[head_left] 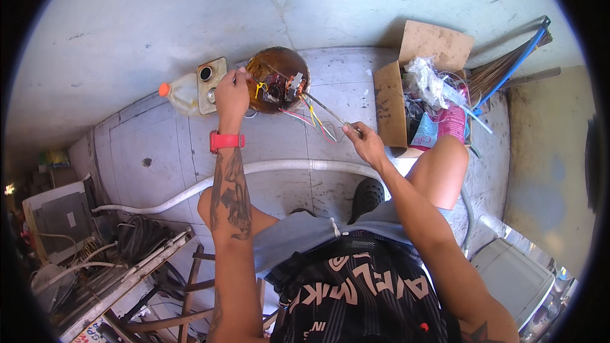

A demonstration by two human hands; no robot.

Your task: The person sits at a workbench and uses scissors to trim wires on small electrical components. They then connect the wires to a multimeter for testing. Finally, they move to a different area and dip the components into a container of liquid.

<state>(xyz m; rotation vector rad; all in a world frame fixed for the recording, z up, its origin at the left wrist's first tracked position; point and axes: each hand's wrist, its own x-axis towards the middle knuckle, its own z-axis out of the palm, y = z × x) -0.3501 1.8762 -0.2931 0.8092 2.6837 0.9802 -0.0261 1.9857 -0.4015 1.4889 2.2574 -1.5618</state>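
A small electric motor [295,86] with a metal core and copper windings is held over the rim of a round, rust-stained metal tub [302,61]. A long thin metal shaft [327,110] runs from the motor toward me, and my right hand [364,143] is closed around its near end. My left hand [233,93], with a red watch on the wrist, is pinched at the tub's left rim; what its fingertips hold is too small to make out. Yellow, red and white wires [312,116] hang from the motor to the floor. Dark parts lie inside the tub, partly hidden.
Left of the tub stand a square metal can [206,97] and a plastic jug with an orange cap [184,93]. An open cardboard box [389,105] of plastic scraps sits right, beside a broom [508,63]. A white hose [279,166] crosses the floor.
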